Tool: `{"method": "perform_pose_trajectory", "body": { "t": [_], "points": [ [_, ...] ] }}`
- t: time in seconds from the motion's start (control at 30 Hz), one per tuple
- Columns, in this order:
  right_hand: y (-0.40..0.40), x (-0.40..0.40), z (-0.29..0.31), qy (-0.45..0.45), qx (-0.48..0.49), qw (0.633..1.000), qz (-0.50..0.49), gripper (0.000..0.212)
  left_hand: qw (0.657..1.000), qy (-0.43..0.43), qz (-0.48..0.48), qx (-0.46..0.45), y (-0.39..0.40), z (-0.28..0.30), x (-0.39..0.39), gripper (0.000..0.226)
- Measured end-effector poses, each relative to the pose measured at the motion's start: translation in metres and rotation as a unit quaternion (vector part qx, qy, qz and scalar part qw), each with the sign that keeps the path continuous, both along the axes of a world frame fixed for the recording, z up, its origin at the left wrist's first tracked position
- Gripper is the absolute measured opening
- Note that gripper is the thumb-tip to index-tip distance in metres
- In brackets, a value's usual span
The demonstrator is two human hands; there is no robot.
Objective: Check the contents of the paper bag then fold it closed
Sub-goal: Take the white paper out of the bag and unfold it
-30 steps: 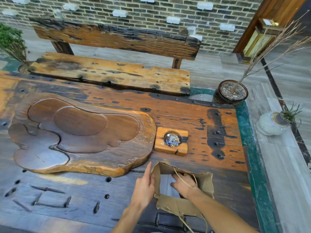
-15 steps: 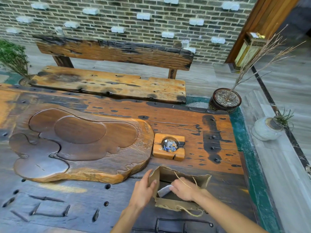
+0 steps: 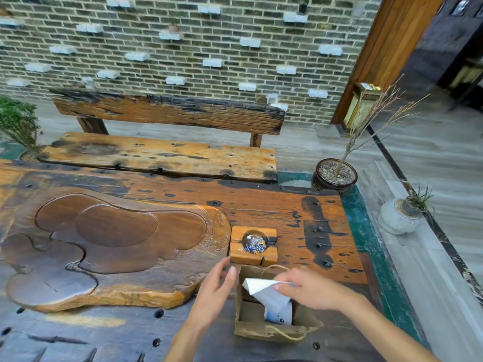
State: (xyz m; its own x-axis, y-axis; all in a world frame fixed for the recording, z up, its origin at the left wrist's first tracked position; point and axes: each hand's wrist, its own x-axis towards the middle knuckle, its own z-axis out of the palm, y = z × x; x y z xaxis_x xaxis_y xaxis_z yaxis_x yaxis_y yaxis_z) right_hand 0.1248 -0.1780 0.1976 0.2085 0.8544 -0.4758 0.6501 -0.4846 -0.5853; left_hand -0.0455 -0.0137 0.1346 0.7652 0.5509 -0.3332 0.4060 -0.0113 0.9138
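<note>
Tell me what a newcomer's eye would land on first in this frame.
Probably the open paper bag at the near edge of the wooden table, with the right hand lifting a white paper out of it and the left hand open just beside it. Next, the big carved wooden tray on the left and the small wooden ashtray just behind the bag.

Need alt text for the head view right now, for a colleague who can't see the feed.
The right hand pinches a white paper item and lifts it partway out of an open brown paper bag on a weathered wooden table, while the left hand, open, steadies the bag's left side. Behind the bag sit a small wooden ashtray and a carved wooden tea tray.
</note>
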Motion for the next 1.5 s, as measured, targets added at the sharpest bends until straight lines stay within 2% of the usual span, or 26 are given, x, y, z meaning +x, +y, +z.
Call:
{"method": "perform_pose_trajectory", "body": {
  "t": [0.07, 0.17, 0.23, 0.3, 0.43, 0.53, 0.6, 0.63, 0.7, 0.77, 0.83, 0.9, 1.0, 1.03, 1.17, 1.27, 1.5],
  "points": [
    [0.000, 0.005, 0.028, 0.003, 0.017, 1.000, -0.002, 0.037, 0.998, -0.048, -0.031, -0.032, 0.003, 0.020, 0.002, 0.061],
    [0.003, 0.014, 0.068, 0.003, 0.055, 0.998, 0.004, 0.036, 0.984, -0.118, -0.123, -0.050, 0.004, 0.054, 0.008, 0.089],
    [0.007, 0.021, 0.094, 0.025, 0.084, 0.996, 0.001, 0.035, 0.972, -0.148, -0.164, -0.076, 0.004, 0.077, 0.015, 0.096],
    [0.013, 0.027, 0.118, 0.046, 0.127, 0.991, 0.007, 0.037, 0.963, -0.176, -0.175, -0.106, 0.001, 0.093, 0.022, 0.084],
    [0.028, 0.044, 0.144, 0.088, 0.196, 0.977, -0.017, 0.043, 0.965, -0.199, -0.100, -0.135, -0.006, 0.115, 0.033, 0.035],
    [0.034, 0.047, 0.149, 0.122, 0.232, 0.961, -0.094, 0.043, 0.960, -0.227, -0.022, -0.163, -0.012, 0.129, 0.038, 0.032],
    [0.036, 0.041, 0.141, 0.210, 0.277, 0.923, -0.165, 0.041, 0.954, -0.238, 0.014, -0.181, -0.016, 0.137, 0.038, 0.031],
    [0.036, 0.034, 0.135, 0.280, 0.297, 0.888, -0.211, 0.042, 0.953, -0.239, 0.028, -0.183, -0.018, 0.140, 0.037, 0.031],
    [0.035, 0.020, 0.122, 0.429, 0.311, 0.807, -0.262, 0.057, 0.952, -0.241, 0.050, -0.184, -0.020, 0.143, 0.036, 0.030],
    [0.033, 0.002, 0.109, 0.491, 0.300, 0.772, -0.269, 0.073, 0.949, -0.243, 0.068, -0.190, -0.021, 0.144, 0.036, 0.029],
    [0.032, -0.011, 0.096, 0.501, 0.287, 0.757, -0.306, 0.084, 0.947, -0.243, 0.080, -0.194, -0.021, 0.143, 0.037, 0.029],
    [0.029, -0.018, 0.086, 0.465, 0.296, 0.762, -0.341, 0.083, 0.949, -0.246, 0.081, -0.179, -0.021, 0.143, 0.038, 0.029],
    [0.028, -0.023, 0.088, 0.365, 0.326, 0.811, -0.322, 0.039, 0.954, -0.248, 0.074, -0.152, -0.018, 0.143, 0.039, 0.023],
    [0.028, -0.022, 0.090, 0.339, 0.333, 0.818, -0.324, 0.030, 0.956, -0.243, 0.069, -0.147, -0.017, 0.143, 0.039, 0.020],
    [0.027, -0.016, 0.099, 0.299, 0.352, 0.827, -0.320, 0.028, 0.965, -0.228, 0.051, -0.119, -0.007, 0.144, 0.038, 0.020],
    [0.026, -0.011, 0.104, 0.288, 0.352, 0.834, -0.313, 0.029, 0.963, -0.233, 0.035, -0.129, -0.001, 0.146, 0.035, 0.019],
    [0.018, 0.005, 0.106, 0.237, 0.338, 0.855, -0.314, 0.018, 0.961, -0.258, 0.039, -0.086, 0.006, 0.153, 0.029, 0.014]
  ]
}}
